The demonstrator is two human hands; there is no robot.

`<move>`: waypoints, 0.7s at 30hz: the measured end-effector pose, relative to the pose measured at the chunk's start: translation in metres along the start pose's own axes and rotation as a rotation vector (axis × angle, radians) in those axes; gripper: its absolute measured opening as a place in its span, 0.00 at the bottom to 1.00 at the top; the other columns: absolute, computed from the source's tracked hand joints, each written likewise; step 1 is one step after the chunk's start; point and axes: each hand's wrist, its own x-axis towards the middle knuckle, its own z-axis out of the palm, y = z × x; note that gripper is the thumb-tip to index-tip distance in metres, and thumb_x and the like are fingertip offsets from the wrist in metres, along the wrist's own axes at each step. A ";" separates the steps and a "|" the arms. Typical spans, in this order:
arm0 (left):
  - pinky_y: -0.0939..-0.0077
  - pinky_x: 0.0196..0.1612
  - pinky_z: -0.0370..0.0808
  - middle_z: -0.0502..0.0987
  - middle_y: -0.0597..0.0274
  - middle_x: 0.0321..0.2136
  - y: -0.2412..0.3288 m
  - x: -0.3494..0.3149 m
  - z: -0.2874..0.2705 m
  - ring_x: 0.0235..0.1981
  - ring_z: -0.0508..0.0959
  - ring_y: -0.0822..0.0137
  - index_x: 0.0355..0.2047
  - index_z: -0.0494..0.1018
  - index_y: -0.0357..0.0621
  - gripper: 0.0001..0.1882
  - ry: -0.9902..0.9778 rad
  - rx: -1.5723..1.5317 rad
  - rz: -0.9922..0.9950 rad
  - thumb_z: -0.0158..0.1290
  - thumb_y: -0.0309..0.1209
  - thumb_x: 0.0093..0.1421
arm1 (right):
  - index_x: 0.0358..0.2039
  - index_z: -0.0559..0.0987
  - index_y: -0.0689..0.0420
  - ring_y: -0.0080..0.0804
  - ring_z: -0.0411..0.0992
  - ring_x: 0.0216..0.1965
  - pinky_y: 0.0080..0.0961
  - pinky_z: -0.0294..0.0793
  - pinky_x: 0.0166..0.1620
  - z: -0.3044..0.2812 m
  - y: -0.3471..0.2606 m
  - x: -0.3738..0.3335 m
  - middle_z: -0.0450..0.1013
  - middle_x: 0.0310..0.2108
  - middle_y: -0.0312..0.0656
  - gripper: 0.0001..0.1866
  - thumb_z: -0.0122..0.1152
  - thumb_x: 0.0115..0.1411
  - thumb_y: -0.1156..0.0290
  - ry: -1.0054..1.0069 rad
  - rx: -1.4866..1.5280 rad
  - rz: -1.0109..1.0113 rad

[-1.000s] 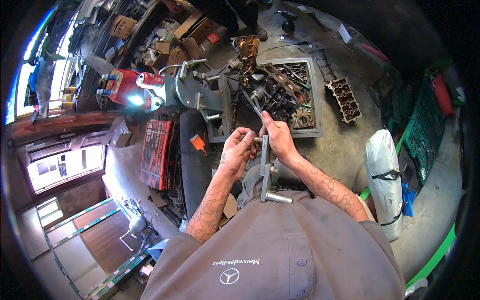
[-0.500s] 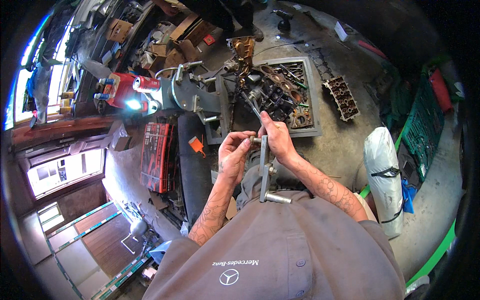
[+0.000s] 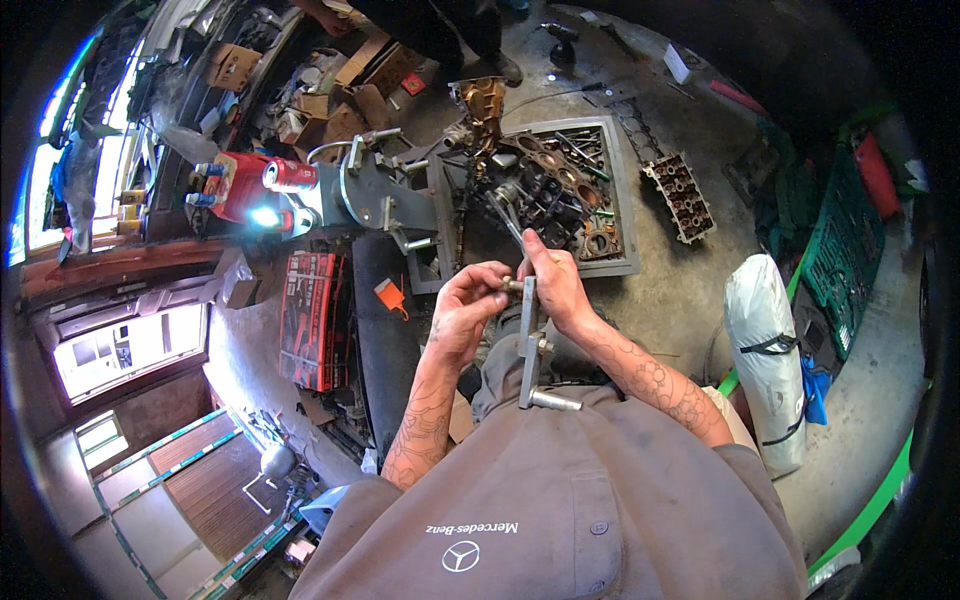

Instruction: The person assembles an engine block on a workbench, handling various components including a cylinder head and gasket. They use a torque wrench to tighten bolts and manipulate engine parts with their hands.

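Note:
My left hand point(image 3: 468, 308) is closed in a pinch at the brass-coloured bolt point(image 3: 511, 285), which sits at the upper end of a flat grey metal arm point(image 3: 529, 345). That arm hangs upright in front of my shirt, with a nut point(image 3: 545, 344) halfway down and a round steel peg point(image 3: 556, 401) at its lower end. Against the arm's top, my right hand point(image 3: 556, 288) is closed around a slim shiny wrench-like tool point(image 3: 511, 219), thumb along it. The tool's far end points toward the engine block point(image 3: 540, 195); its gripped end is hidden in the palm.
A grey engine stand point(image 3: 385, 200) carries a red drink can point(image 3: 290, 176) at left. The framed tray point(image 3: 628, 240) lies around the engine. A cylinder head point(image 3: 682, 197) rests on the floor at right, beyond a white rolled bag point(image 3: 765, 360). Another person's legs point(image 3: 480, 35) stand at the far side.
My left thumb and fingers have shifted slightly at the bolt, so more of it shows. My right hand has dropped a little, still around the tool. The view has tilted slightly.

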 end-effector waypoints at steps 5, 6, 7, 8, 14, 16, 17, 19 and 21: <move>0.76 0.35 0.73 0.75 0.63 0.32 0.023 -0.005 0.002 0.32 0.75 0.71 0.38 0.71 0.42 0.10 0.164 0.421 -0.204 0.52 0.34 0.61 | 0.18 0.75 0.57 0.21 0.61 0.20 0.25 0.61 0.26 0.012 -0.008 -0.004 0.67 0.17 0.32 0.26 0.46 0.64 0.51 0.032 -0.211 -0.081; 0.76 0.35 0.74 0.75 0.64 0.31 0.013 0.000 -0.002 0.31 0.75 0.72 0.36 0.72 0.42 0.07 0.090 0.373 -0.217 0.53 0.31 0.60 | 0.13 0.73 0.56 0.21 0.62 0.19 0.25 0.61 0.25 0.020 -0.017 -0.009 0.67 0.15 0.33 0.30 0.45 0.63 0.46 0.137 -0.175 -0.091; 0.75 0.40 0.73 0.75 0.64 0.33 0.017 0.003 0.005 0.35 0.74 0.71 0.33 0.73 0.42 0.04 0.001 0.454 -0.061 0.54 0.27 0.57 | 0.13 0.71 0.54 0.20 0.61 0.19 0.24 0.59 0.24 0.012 -0.009 -0.006 0.67 0.16 0.32 0.29 0.45 0.63 0.46 0.180 -0.134 -0.064; 0.74 0.45 0.71 0.75 0.64 0.35 0.006 0.001 -0.007 0.38 0.74 0.70 0.32 0.73 0.43 0.06 -0.156 0.192 0.103 0.55 0.23 0.53 | 0.13 0.68 0.53 0.20 0.59 0.20 0.22 0.57 0.24 -0.004 -0.001 -0.003 0.65 0.16 0.31 0.29 0.45 0.63 0.45 0.083 -0.104 0.083; 0.80 0.35 0.68 0.72 0.70 0.26 -0.006 -0.006 -0.016 0.30 0.69 0.78 0.35 0.68 0.40 0.09 0.018 0.425 0.118 0.51 0.34 0.61 | 0.12 0.65 0.56 0.23 0.60 0.20 0.22 0.59 0.28 0.016 0.002 -0.004 0.63 0.15 0.36 0.30 0.42 0.65 0.48 0.008 -0.021 -0.038; 0.80 0.38 0.69 0.71 0.68 0.31 0.003 -0.017 -0.015 0.35 0.70 0.76 0.33 0.67 0.41 0.07 -0.002 0.251 0.080 0.54 0.28 0.57 | 0.12 0.64 0.56 0.23 0.60 0.20 0.22 0.59 0.28 0.025 -0.004 -0.007 0.62 0.15 0.35 0.30 0.42 0.65 0.48 -0.009 -0.032 -0.036; 0.80 0.39 0.69 0.71 0.67 0.33 0.003 -0.020 -0.017 0.36 0.70 0.75 0.34 0.67 0.42 0.08 -0.019 0.173 0.156 0.55 0.27 0.56 | 0.11 0.64 0.56 0.23 0.60 0.20 0.22 0.58 0.28 0.023 -0.005 -0.006 0.62 0.15 0.35 0.30 0.41 0.65 0.48 -0.025 -0.048 -0.022; 0.80 0.42 0.68 0.70 0.66 0.37 0.000 -0.026 -0.020 0.39 0.71 0.74 0.34 0.67 0.43 0.11 -0.059 0.018 0.294 0.56 0.23 0.52 | 0.11 0.64 0.55 0.23 0.59 0.19 0.22 0.57 0.26 0.026 -0.006 -0.008 0.62 0.14 0.34 0.31 0.41 0.65 0.47 0.002 -0.047 -0.042; 0.78 0.38 0.69 0.71 0.68 0.33 0.005 -0.020 -0.014 0.35 0.70 0.75 0.37 0.68 0.42 0.09 0.099 0.170 0.045 0.53 0.32 0.59 | 0.11 0.65 0.54 0.22 0.57 0.18 0.22 0.57 0.25 0.024 -0.006 -0.005 0.61 0.13 0.33 0.31 0.41 0.65 0.47 0.025 -0.068 -0.048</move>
